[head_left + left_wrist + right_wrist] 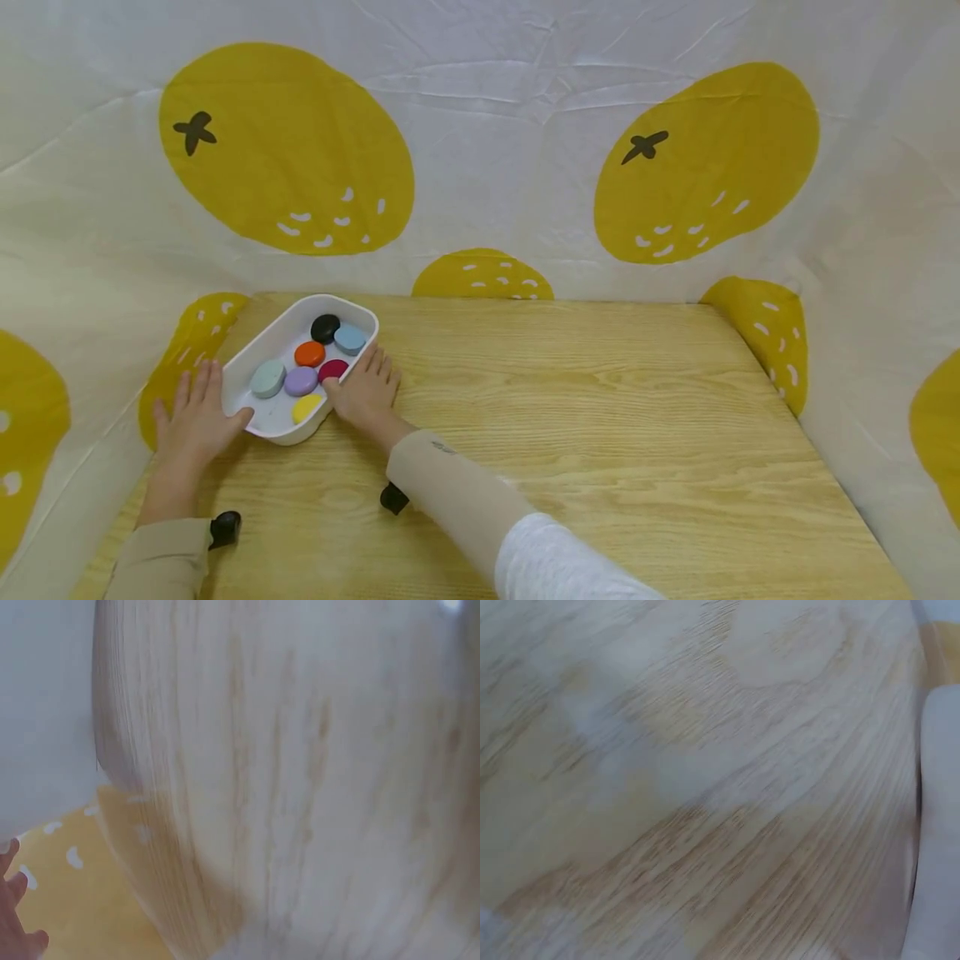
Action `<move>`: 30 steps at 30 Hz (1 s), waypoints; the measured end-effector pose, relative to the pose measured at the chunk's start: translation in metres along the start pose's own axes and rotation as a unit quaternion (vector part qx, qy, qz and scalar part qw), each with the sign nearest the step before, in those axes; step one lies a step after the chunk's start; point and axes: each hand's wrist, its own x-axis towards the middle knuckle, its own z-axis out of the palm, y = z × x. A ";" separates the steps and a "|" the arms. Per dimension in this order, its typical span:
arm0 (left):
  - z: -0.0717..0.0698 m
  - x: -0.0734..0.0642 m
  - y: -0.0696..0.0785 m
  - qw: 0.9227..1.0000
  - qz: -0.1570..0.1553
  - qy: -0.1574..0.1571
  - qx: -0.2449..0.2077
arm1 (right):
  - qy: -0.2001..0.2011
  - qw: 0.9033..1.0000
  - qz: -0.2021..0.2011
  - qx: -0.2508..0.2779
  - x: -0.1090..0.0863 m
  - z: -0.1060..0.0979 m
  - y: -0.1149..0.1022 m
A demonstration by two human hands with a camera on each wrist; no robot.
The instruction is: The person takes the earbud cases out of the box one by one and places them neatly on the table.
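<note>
Printed cloth (495, 167) around a wood-grain counter (600, 400); at its far left, a white tray (288, 435).
The tray sits askew near the cloth; I cannot tell whether it rests flat. It looks like stiff, thin plastic, so probably light and hard to break, though smooth walls may slip; the long sides, just under the rim, seem the best hold. The left hand (193, 421) has straight, spread fingers beside the tray, thumb at its near rim corner. The right hand (367, 390) grips the opposite long wall, thumb over the rim. Seven coloured discs (301, 382) lie inside; they look hard and smooth, likely to slide if tilted.
</note>
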 end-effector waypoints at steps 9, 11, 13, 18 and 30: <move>-0.001 -0.005 0.002 1.000 0.010 -0.007 0.006 | -0.002 0.999 -0.019 -0.050 0.003 0.000 0.007; 0.000 -0.008 0.005 1.000 0.010 -0.009 0.006 | 0.004 0.996 -0.024 -0.080 0.003 -0.001 0.009; 0.002 -0.010 0.009 1.000 0.006 -0.012 0.007 | 0.011 0.993 -0.032 -0.110 0.004 -0.001 0.012; 0.004 -0.019 0.019 1.000 -0.007 -0.017 0.017 | 0.027 0.986 -0.056 -0.156 0.004 -0.004 0.019; 0.009 -0.037 0.042 0.999 -0.030 -0.006 0.020 | 0.017 0.974 -0.079 -0.211 0.003 -0.012 0.034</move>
